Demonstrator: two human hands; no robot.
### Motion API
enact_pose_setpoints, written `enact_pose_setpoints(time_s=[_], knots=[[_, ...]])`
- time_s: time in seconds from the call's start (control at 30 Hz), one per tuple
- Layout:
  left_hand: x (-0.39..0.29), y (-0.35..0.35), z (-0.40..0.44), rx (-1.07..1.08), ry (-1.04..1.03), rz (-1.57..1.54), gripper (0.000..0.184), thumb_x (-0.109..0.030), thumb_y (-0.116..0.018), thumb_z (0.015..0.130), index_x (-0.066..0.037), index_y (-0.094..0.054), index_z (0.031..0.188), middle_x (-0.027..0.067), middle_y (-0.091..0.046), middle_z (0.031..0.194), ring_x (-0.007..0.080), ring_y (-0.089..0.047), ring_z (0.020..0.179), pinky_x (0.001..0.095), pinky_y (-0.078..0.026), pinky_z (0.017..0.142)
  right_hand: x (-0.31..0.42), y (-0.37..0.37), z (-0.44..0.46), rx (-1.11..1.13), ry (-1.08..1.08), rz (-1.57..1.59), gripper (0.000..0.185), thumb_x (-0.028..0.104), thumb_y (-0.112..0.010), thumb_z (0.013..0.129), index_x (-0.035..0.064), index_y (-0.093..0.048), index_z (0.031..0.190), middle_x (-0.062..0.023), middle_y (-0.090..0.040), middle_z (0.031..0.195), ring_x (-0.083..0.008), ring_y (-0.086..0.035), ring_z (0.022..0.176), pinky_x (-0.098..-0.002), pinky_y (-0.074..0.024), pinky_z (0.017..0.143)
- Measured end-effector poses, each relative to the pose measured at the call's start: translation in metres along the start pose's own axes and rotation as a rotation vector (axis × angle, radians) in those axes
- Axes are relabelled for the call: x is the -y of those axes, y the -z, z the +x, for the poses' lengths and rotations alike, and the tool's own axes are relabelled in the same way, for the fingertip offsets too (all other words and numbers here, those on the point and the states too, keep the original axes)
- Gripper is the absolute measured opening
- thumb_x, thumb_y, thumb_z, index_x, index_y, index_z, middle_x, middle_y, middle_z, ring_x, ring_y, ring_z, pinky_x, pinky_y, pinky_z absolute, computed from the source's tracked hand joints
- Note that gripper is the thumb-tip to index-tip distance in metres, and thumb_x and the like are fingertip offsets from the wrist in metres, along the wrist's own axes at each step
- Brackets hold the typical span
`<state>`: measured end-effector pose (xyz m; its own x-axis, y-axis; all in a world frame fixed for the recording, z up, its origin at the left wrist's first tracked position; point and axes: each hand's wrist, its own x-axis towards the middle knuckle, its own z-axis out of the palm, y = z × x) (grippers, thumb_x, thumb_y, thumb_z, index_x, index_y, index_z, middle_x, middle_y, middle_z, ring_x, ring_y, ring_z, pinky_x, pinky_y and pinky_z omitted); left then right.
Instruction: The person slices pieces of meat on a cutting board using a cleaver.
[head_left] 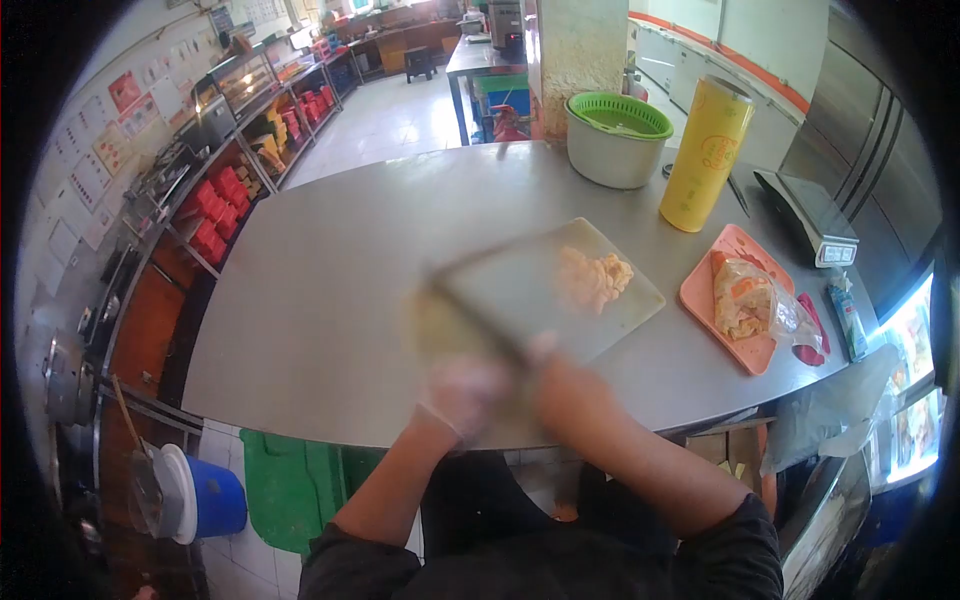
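Gripping the knife (482,322) in your right hand (568,398), you appear to be cutting; meat (597,281) lies right of it on the board (515,285). Your left hand (463,392) is too blurred to tell its hold; the next move calls for clear fingers.

No text legible — print on yellow roll (706,158) too unclear; wall sheets (112,153) too small

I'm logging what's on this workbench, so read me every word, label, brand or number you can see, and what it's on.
No text reads clearly.
Yellow roll: red print, too blurred.
Scale: markings on its front, too small.
Blue-green packet: print too small.
Wall sheets: too small and far off.
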<state>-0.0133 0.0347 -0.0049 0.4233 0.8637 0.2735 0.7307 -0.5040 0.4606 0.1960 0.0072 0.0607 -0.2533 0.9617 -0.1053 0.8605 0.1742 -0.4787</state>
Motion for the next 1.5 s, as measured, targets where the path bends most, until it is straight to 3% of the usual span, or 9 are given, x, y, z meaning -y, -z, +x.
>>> enact_pose_setpoints(time_s=[0.43,0.63,0.7,0.77,0.93,1.2,1.3,1.37,1.5], knots=[[0.005,-0.007,-0.006,-0.007,0.064,0.050,0.019,-0.022,-0.065,0.100,-0.012,-0.077,0.110,0.0158,-0.074,0.109,0.0399,-0.070,0.104,0.0503,-0.055,0.090,-0.010,-0.025,0.033,-0.126,0.222,-0.088,0.014,0.011,-0.052,0.100,0.0001,-0.054,0.109,-0.0254,-0.074,0.090,-0.0468,-0.074,0.089,-0.0565,-0.0581,0.077],[-0.001,-0.006,-0.012,-0.071,0.118,0.059,0.021,-0.027,-0.067,0.099,-0.013,-0.080,0.110,0.0165,-0.074,0.106,0.0393,-0.070,0.100,0.0497,-0.056,0.087,-0.020,-0.011,0.023,0.090,0.152,0.014,0.014,0.011,-0.051,0.101,0.0011,-0.054,0.109,-0.0264,-0.073,0.090,-0.0480,-0.073,0.090,-0.0591,-0.0564,0.080],[-0.007,-0.002,-0.011,-0.093,0.096,0.047,0.022,-0.028,-0.068,0.099,-0.014,-0.080,0.110,0.0163,-0.075,0.105,0.0390,-0.070,0.100,0.0496,-0.056,0.087,-0.022,-0.014,0.001,-0.085,0.116,0.072,0.013,0.011,-0.050,0.101,0.0014,-0.054,0.109,-0.0274,-0.073,0.090,-0.0488,-0.073,0.089,-0.0590,-0.0562,0.080],[-0.025,0.011,-0.007,0.012,0.176,0.071,0.022,-0.028,-0.069,0.098,-0.014,-0.082,0.108,0.0155,-0.076,0.102,0.0383,-0.071,0.098,0.0492,-0.056,0.086,-0.026,-0.006,-0.017,-0.008,0.115,-0.001,0.013,0.010,-0.050,0.101,0.0012,-0.054,0.110,-0.0282,-0.072,0.090,-0.0491,-0.072,0.090,-0.0592,-0.0560,0.080],[-0.021,0.008,-0.005,-0.024,0.148,0.128,0.019,-0.025,-0.069,0.096,-0.015,-0.082,0.104,0.0141,-0.076,0.100,0.0372,-0.071,0.097,0.0484,-0.056,0.086,-0.046,0.003,-0.058,0.080,0.129,-0.100,0.012,0.008,-0.049,0.101,0.0006,-0.052,0.111,-0.0288,-0.072,0.091,-0.0493,-0.072,0.090,-0.0595,-0.0558,0.081],[0.004,-0.015,-0.007,-0.159,0.161,0.091,0.016,-0.024,-0.067,0.097,-0.014,-0.080,0.097,0.0124,-0.076,0.096,0.0358,-0.072,0.092,0.0486,-0.057,0.083,-0.047,0.037,-0.137,0.096,0.053,-0.204,0.015,0.015,-0.053,0.105,-0.0006,-0.050,0.106,-0.0230,-0.071,0.079,-0.0448,-0.072,0.073,-0.0534,-0.0583,0.064],[0.003,-0.019,-0.013,-0.289,0.164,-0.063,0.016,-0.025,-0.067,0.096,-0.014,-0.079,0.096,0.0117,-0.076,0.091,0.0361,-0.073,0.085,0.0499,-0.057,0.077,-0.040,0.042,-0.137,0.178,-0.081,-0.207,0.024,0.023,-0.055,0.106,0.0000,-0.048,0.108,-0.0272,-0.070,0.081,-0.0502,-0.070,0.078,-0.0614,-0.0536,0.071],[-0.020,0.005,-0.005,-0.155,0.260,-0.052,0.019,-0.030,-0.068,0.095,-0.015,-0.079,0.096,0.0120,-0.076,0.086,0.0365,-0.072,0.080,0.0506,-0.057,0.074,-0.041,0.039,-0.130,0.151,-0.041,-0.211,0.024,0.023,-0.055,0.106,0.0000,-0.048,0.109,-0.0274,-0.070,0.081,-0.0510,-0.069,0.079,-0.0618,-0.0534,0.072],[-0.008,-0.006,-0.008,-0.173,0.230,0.025,0.024,-0.034,-0.068,0.094,-0.014,-0.079,0.094,0.0138,-0.075,0.085,0.0369,-0.072,0.081,0.0510,-0.057,0.074,-0.053,0.034,-0.097,0.078,0.018,-0.213,0.025,0.024,-0.055,0.106,0.0005,-0.049,0.109,-0.0282,-0.070,0.083,-0.0522,-0.068,0.083,-0.0621,-0.0530,0.075]])
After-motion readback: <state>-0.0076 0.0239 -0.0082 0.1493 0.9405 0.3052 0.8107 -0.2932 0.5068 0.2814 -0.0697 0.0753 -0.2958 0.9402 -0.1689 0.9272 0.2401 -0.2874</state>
